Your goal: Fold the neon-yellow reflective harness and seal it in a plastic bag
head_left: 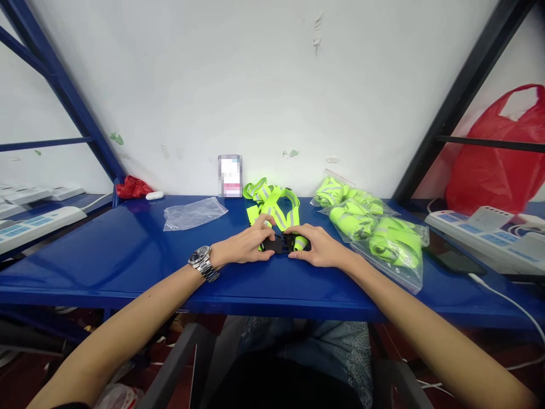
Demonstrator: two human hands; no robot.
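Note:
A yellow-green reflective strap harness [279,216] lies on the blue table, its straps heaped toward the wall. At its near end is a black buckle in two parts. My left hand [249,241], below a metal wristwatch [203,263], pinches the left buckle part [272,245] between thumb and fingers. The right buckle part [290,242] is gripped by my right hand [317,245]. Both parts face each other, with prongs visible between them; whether they are fully joined cannot be made out.
Bagged yellow-green straps [394,244] lie to the right, beside a dark phone [457,261] on a white cable. A clear bag [196,214], red cloth [133,187] and white case [154,195] are left. Another phone [230,176] leans on the wall.

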